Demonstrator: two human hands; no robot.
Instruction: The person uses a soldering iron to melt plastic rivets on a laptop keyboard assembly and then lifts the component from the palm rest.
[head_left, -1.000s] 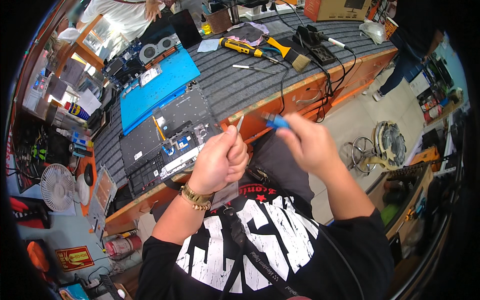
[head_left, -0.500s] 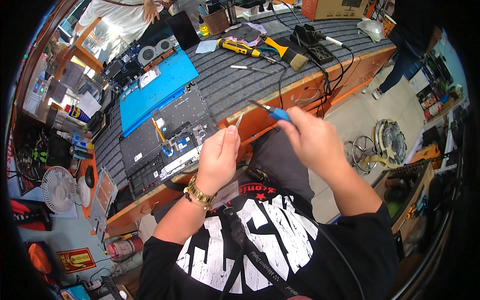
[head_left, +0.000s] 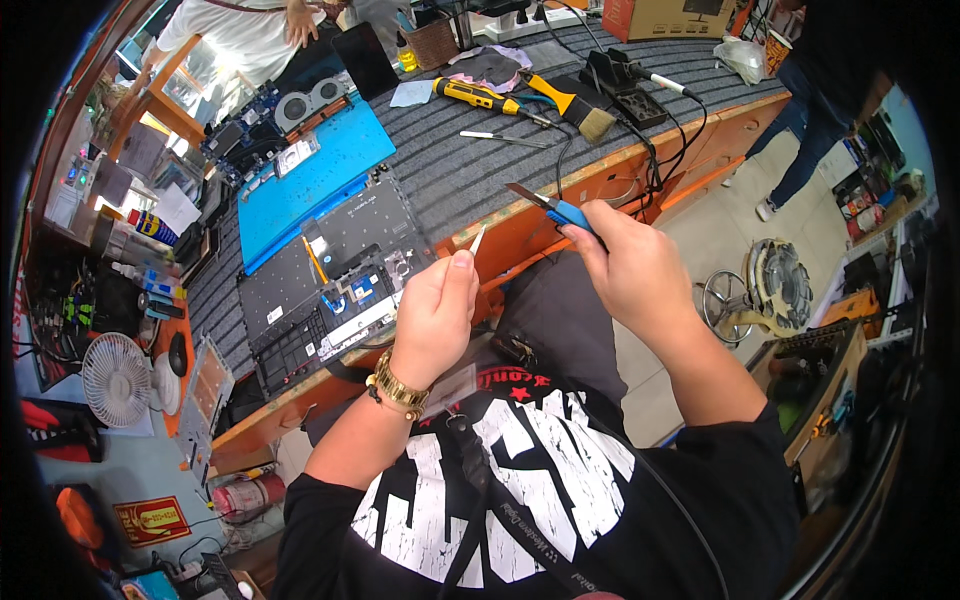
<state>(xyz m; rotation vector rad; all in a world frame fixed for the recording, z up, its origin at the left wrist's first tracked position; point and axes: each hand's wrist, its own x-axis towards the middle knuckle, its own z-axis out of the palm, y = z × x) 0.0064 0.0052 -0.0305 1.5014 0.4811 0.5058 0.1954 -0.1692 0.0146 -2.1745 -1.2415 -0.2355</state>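
My left hand (head_left: pixel 436 308) is closed, thumb on top, around a thin whitish pointed stick (head_left: pixel 478 240); most of it is hidden in the fist. To its right my right hand (head_left: pixel 640 262) grips a blue utility knife (head_left: pixel 571 215), its dark blade (head_left: pixel 524 193) out and pointing up and left. The blade and the stick's tip are apart. Left of my hands, on the bench, lies a black laptop chassis (head_left: pixel 370 225) with ribbon cables and a small blue board (head_left: pixel 362 292). Next to it is a flat blue panel (head_left: pixel 320 185).
Beyond the panel sits a circuit board with a fan (head_left: pixel 294 110). A yellow screwdriver-like tool (head_left: pixel 478 97), a brush (head_left: pixel 580 108), a thin pen-like tool (head_left: pixel 503 138) and a cabled iron (head_left: pixel 660 82) lie across the mat. A stool (head_left: pixel 775 285) stands right; another person (head_left: pixel 800 130) is behind it.
My right hand has drawn slightly right, and the knife blade has swung away from the stick and upward. My left hand stays nearly still. The person at the right has shifted their legs.
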